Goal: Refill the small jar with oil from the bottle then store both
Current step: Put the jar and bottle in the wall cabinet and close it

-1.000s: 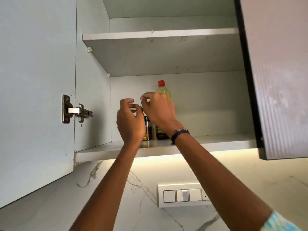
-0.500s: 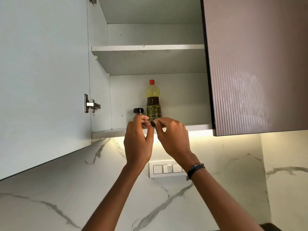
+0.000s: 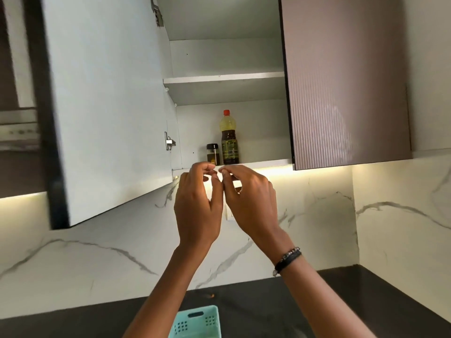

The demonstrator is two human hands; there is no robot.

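The oil bottle [image 3: 229,140], yellow oil with a red cap, stands upright on the lower shelf [image 3: 263,164] of the open wall cabinet. The small jar [image 3: 212,154] with a black lid stands right beside it on the left. Both of my hands are below the shelf edge and apart from the two containers. My left hand [image 3: 197,206] and my right hand [image 3: 249,201] are side by side, fingers loosely curled with fingertips nearly touching, and hold nothing.
The left cabinet door [image 3: 105,106] hangs open; the right ribbed door [image 3: 346,81] is closed. An upper shelf [image 3: 224,78] is bare. Below, a teal plastic basket [image 3: 197,323] sits on the dark counter [image 3: 268,306] before the marble backsplash.
My hands have drawn back and down from the bottle and jar, out of the cabinet to below the shelf edge. The view has pulled away, and the counter and basket now show.
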